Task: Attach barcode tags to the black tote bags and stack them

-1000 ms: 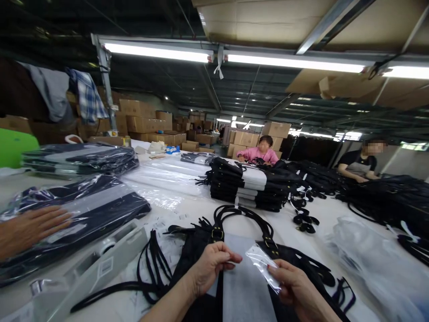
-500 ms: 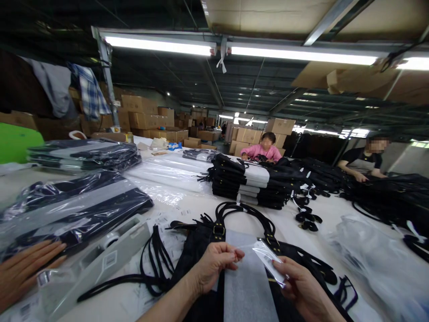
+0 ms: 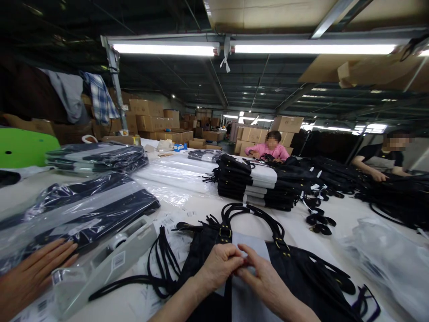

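A black handbag (image 3: 301, 273) with looped handles (image 3: 259, 210) and brass-coloured buckles lies flat in front of me, a whitish-grey wrap (image 3: 250, 299) across its middle. Above this wrap my left hand (image 3: 219, 264) is closed, thumb and forefinger pinched together. My right hand (image 3: 263, 277) meets it from the right, fingers bent and tips pressed against the left fingertips. Whatever lies between the fingertips is hidden. Black tassel cords (image 3: 164, 255) spread out from the bag's left side.
A grey tape dispenser (image 3: 114, 257) stands left of the bag. Beside it a co-worker's hand (image 3: 40, 268) rests at a plastic-wrapped bag (image 3: 100, 210). Stacked black bags (image 3: 241, 181) lie ahead, clear plastic sheeting (image 3: 385, 250) at right. Two people work across the table.
My right hand has moved left and up to meet my left hand. The small clear-and-white plastic packet it held is out of sight. The view has shifted slightly.
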Demonstrator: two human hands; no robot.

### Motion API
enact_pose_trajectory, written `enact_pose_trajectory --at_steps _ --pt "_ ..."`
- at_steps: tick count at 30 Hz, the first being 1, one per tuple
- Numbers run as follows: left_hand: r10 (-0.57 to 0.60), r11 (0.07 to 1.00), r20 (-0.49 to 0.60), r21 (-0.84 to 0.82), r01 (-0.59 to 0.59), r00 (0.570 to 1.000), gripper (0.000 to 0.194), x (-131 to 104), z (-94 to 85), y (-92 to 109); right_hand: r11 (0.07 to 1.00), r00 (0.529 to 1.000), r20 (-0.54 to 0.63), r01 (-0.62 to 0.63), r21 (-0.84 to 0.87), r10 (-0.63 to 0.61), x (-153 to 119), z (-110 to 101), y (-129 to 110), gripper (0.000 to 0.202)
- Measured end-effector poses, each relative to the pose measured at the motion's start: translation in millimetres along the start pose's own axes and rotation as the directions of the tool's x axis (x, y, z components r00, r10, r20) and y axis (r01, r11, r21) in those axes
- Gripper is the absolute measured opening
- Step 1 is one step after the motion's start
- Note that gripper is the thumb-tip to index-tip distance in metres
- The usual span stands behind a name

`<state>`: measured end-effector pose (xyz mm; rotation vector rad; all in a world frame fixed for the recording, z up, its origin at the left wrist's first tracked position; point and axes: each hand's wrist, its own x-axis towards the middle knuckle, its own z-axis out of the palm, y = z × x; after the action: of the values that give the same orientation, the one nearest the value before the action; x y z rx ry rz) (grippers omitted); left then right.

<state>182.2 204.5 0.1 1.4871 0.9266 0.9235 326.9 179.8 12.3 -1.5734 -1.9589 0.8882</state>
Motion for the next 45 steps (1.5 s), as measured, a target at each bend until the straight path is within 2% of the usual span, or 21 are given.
enact_pose_trajectory --at_steps 2,5,7,9,11,16,19,22,26,32,40,45 --pt "-0.013 0.999 -0.036 0.030 0.014 0.999 0.018 2 -9.8 0 0.999 0.999 0.038 0.004 0.040 -0.005 9 7 -2 0.034" --pt "-0.023 0.996 -0.032 0.087 0.026 0.999 0.021 13 -29.0 -1 0.999 1.000 -0.007 0.024 0.037 -0.024 19 8 -3 0.037" --pt "-0.025 0.969 -0.107 0.241 0.050 0.994 0.021 26 -41.7 -2 0.999 0.999 -0.041 -0.009 0.046 0.011 23 6 -3 0.038" --pt "-0.034 0.903 -0.227 0.410 0.127 0.973 0.022 44 -51.4 -1 0.998 0.996 -0.068 -0.048 0.051 0.051 29 3 -3 0.039" --pt "-0.080 0.848 -0.294 0.482 0.221 0.952 0.022 61 -56.4 0 0.996 0.994 -0.083 -0.073 0.055 0.078 34 3 -1 0.040" --pt "-0.224 0.821 -0.317 0.447 0.354 0.921 0.012 89 -54.0 -9 0.992 0.984 -0.130 -0.117 0.049 0.122 50 9 11 0.040" --pt "-0.293 0.841 -0.327 0.359 0.405 0.898 0.013 94 -51.0 -13 0.990 0.983 -0.131 -0.133 -0.056 0.125 58 15 13 0.036" --pt "-0.359 0.871 -0.297 0.235 0.432 0.885 0.019 93 -49.1 -12 0.968 0.982 -0.137 -0.156 -0.195 0.130 67 22 12 0.034" --pt "-0.402 0.902 -0.196 0.081 0.423 0.894 0.025 89 -48.3 -9 0.928 0.974 -0.142 -0.215 -0.305 0.179 74 28 8 0.033" --pt "-0.384 0.923 -0.127 -0.050 0.381 0.914 0.011 87 -50.2 -14 0.868 0.945 -0.200 -0.319 -0.380 0.260 80 32 3 0.039" --pt "-0.413 0.910 -0.063 -0.053 0.410 0.908 0.016 89 -52.3 -13 0.813 0.920 -0.272 -0.379 -0.442 0.281 83 42 2 0.040" --pt "-0.453 0.891 0.093 0.000 0.455 0.887 0.023 93 -56.7 -11 0.792 0.921 -0.289 -0.376 -0.481 0.262 84 48 -1 0.039"
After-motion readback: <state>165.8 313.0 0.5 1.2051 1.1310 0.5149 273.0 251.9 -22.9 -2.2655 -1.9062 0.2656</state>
